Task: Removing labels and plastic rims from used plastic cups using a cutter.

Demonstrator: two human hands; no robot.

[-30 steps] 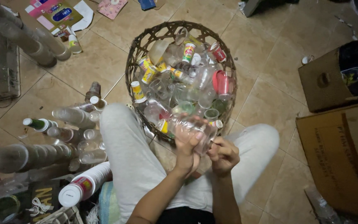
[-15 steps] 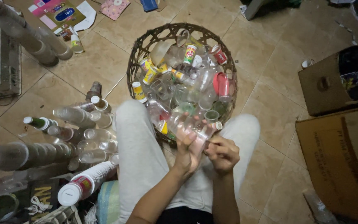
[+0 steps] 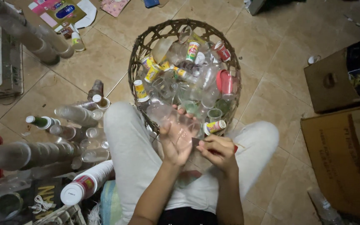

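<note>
Looking down from the head view, I see my left hand (image 3: 176, 139) wrapped around a clear plastic cup (image 3: 169, 116), palm up, fingers curled about its wall so it is firmly held. The cup lies tilted rather than upright: its long axis runs from my palm up and to the left, toward the woven basket (image 3: 136, 54), with the far end sitting just over the basket's near rim. Which end is the mouth I cannot tell, since the plastic is see-through and blurred against my fingers.

My right hand (image 3: 217, 152) sits just beside the left, nearly touching it, fingers pinched closed on a small dark piece with a red bit showing at its right side; what that is I cannot make out.

Both hands hover above my lap, between my knees in pale trousers (image 3: 126, 137). The basket stands on the tiled floor (image 3: 271, 50) just beyond my knees, heaped with clear cups and small labelled bottles. To my left lie long stacks of nested cups (image 3: 26, 154) on their sides, and a white stacked column with a red band (image 3: 86, 185) points toward me. Cardboard boxes (image 3: 342, 154) sit well apart on my right.
</note>
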